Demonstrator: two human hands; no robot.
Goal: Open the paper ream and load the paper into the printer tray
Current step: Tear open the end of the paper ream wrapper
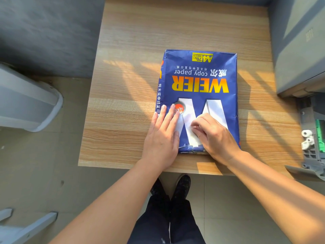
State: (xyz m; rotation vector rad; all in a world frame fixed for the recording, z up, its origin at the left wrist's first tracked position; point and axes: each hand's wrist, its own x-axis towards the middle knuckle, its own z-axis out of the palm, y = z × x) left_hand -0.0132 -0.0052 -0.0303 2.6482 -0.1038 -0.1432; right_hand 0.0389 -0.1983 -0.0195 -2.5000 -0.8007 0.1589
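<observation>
Pinning the paper ream flat on the table with an open left hand so it isn't sliding, while the right hand is curling its fingers, picking at the wrapper's near edge, printer waiting alongside.

A grey bin stands left of the wooden table.

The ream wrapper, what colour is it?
Dark blue, with yellow-orange lettering and a big white W, seen in the head view: ream wrapper.
</observation>
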